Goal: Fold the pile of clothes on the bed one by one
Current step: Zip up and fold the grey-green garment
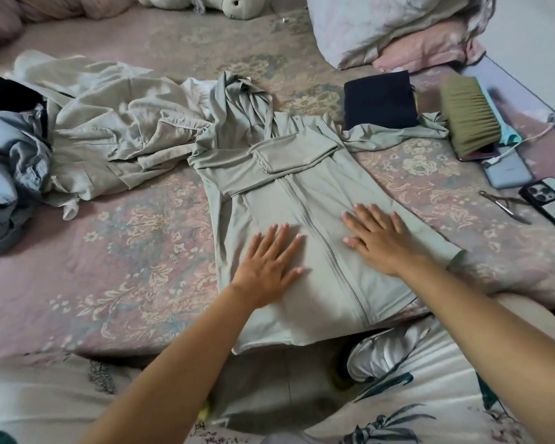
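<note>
A pale green zip-up hooded jacket [305, 174] lies flat on the floral bed sheet [116, 251], front up, zipper running down its middle. One sleeve is folded across the chest; the other sleeve trails off to the right. My left hand [266, 267] presses flat on the jacket left of the zipper, fingers spread. To the right of the zipper, my right hand [375, 238] lies flat on the fabric too. A heap of unfolded clothes [109, 126] sits at the left, with a blue garment [7, 174] at the far left edge.
A folded dark navy garment [380, 99] lies behind the jacket at right. Beside it are an olive bed brush [468, 113], two phones [507, 169] [548, 200] with a cable, and nail clippers [507, 208]. Pillows [391, 27] and a plush toy [202, 4] lie at the back.
</note>
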`<control>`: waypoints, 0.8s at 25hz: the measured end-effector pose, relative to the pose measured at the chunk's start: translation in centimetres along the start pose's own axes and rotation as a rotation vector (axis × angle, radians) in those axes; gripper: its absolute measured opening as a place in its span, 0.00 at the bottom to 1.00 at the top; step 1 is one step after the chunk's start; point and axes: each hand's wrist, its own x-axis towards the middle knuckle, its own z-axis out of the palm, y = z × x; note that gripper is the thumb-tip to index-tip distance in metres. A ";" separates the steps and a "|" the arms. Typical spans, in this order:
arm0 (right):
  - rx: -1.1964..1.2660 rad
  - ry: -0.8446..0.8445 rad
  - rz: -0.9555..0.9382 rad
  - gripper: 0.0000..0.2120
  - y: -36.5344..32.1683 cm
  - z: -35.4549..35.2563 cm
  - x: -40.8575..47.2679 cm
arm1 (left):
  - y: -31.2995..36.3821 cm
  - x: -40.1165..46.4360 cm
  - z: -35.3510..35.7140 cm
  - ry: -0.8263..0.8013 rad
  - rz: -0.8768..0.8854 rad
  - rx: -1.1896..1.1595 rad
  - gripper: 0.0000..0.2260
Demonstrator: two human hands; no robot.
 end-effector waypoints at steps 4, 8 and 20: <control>-0.013 -0.012 -0.023 0.40 1.5 1.2 -0.6 | -0.2 0.9 2.7 0.039 0.053 0.050 0.33; 0.153 0.106 0.087 0.37 3.7 -1.3 2.6 | 0.4 7.9 -0.6 0.201 0.022 0.045 0.40; -0.071 0.252 0.413 0.23 20.3 -8.5 18.3 | 2.9 21.7 1.4 0.304 0.023 0.045 0.29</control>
